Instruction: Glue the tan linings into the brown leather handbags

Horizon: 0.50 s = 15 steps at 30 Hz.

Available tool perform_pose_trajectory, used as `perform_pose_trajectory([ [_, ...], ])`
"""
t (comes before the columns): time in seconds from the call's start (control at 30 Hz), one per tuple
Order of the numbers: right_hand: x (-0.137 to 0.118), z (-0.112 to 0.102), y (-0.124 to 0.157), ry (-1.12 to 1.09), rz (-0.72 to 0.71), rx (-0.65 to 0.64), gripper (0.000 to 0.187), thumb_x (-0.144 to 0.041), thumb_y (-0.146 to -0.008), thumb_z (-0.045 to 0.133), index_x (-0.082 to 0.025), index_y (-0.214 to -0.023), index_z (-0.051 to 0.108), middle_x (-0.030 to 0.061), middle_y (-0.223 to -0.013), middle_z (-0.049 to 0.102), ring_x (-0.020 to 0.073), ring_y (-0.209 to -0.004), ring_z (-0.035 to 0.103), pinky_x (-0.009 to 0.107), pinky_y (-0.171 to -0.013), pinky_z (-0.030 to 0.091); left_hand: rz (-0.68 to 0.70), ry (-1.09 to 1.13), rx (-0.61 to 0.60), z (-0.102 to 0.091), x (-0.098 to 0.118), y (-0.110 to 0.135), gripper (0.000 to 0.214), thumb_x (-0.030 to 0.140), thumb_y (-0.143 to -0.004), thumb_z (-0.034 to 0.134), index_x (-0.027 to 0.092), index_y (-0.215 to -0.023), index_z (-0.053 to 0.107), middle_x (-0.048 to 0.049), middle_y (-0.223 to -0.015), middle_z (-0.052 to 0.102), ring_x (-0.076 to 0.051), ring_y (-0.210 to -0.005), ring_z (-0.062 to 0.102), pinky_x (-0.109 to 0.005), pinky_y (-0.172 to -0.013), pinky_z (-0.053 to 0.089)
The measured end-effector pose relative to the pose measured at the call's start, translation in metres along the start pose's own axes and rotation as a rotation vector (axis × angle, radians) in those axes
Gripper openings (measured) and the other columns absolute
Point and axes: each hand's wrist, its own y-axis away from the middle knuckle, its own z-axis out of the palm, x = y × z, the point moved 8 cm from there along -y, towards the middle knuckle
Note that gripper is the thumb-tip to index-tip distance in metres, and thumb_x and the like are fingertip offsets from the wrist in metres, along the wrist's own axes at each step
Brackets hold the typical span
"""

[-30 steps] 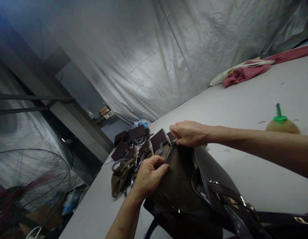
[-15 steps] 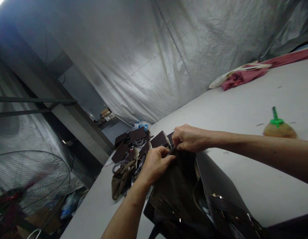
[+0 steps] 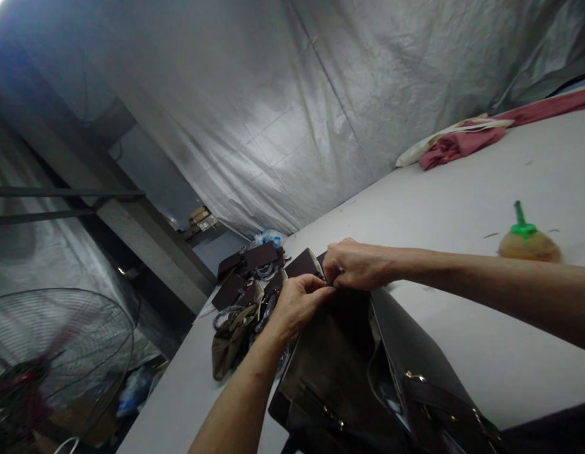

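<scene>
A dark brown handbag [image 3: 330, 366] with gold-coloured metal fittings lies before me on the white table, its mouth gaping toward the right. At its far edge, my left hand [image 3: 299, 302] pinches the bag's rim between thumb and fingers. Close against it, my right hand [image 3: 356, 265] is closed on the same stretch of edge with the fingers curled under. The fingertips of both hands almost meet. Exactly what lies between them is hidden. Part of the bag's lining and something pale show inside the opening.
More brown bags [image 3: 261, 255] are heaped beyond my hands, beside an olive pouch [image 3: 233, 343]. A round bottle with a green nozzle [image 3: 529, 243] stands on the white table [image 3: 462, 214] at right. Pink cloth [image 3: 462, 146] lies at the back. A fan [image 3: 60, 353] stands at left.
My left fingertips have shifted slightly up and closer to my right hand along the bag's edge. The right hand has barely moved and the bag stays in place.
</scene>
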Motion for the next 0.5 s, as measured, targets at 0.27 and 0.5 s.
perform_pose_trajectory([
  [0.27, 0.009, -0.022, 0.006, -0.487, -0.096, 0.088, 0.037, -0.045, -0.087, 0.055, -0.022, -0.11, 0.071, 0.0042, -0.112, 0.072, 0.022, -0.103, 0.063, 0.03, -0.089, 0.046, -0.042, -0.245, 0.227, -0.049, 0.008, 0.017, 0.025, 0.036, -0.074, 0.065, 0.017, -0.058, 0.061, 0.0017, -0.055, 0.055, -0.012, -0.054, 0.046, -0.024, -0.054, 0.031],
  [0.5, 0.023, -0.008, 0.042, -0.459, 0.043, 0.094, 0.056, -0.061, -0.088, 0.048, -0.021, -0.125, 0.063, 0.0083, -0.121, 0.068, 0.0284, -0.109, 0.063, 0.036, -0.089, 0.049, -0.259, -0.268, 0.225, -0.056, -0.043, 0.034, 0.019, 0.025, -0.071, 0.058, 0.021, -0.056, 0.047, 0.0026, -0.048, 0.047, -0.014, -0.048, 0.045, -0.025, -0.05, 0.028],
])
